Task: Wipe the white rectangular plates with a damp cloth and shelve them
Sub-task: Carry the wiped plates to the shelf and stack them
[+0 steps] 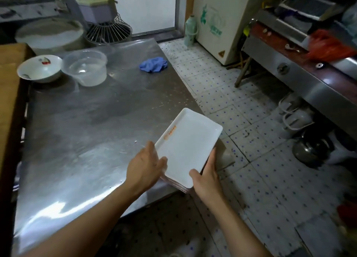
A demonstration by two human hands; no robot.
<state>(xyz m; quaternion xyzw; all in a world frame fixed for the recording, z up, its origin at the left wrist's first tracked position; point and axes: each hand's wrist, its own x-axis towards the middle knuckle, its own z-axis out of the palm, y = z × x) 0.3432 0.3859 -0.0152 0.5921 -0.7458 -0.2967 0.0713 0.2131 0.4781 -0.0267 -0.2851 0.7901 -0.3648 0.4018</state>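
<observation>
Both hands held a stack of white rectangular plates (pixel 188 146) over the worktop's (pixel 87 141) near right corner: the left hand (pixel 145 165) gripped its left edge, the right hand (pixel 207 174) its near end. Wiping probably hadn't begun; the blue cloth (pixel 153 64) lay at the far right edge, beside a water tub (pixel 86 67). Next, seemingly: set the stack down, fetch the cloth.
</observation>
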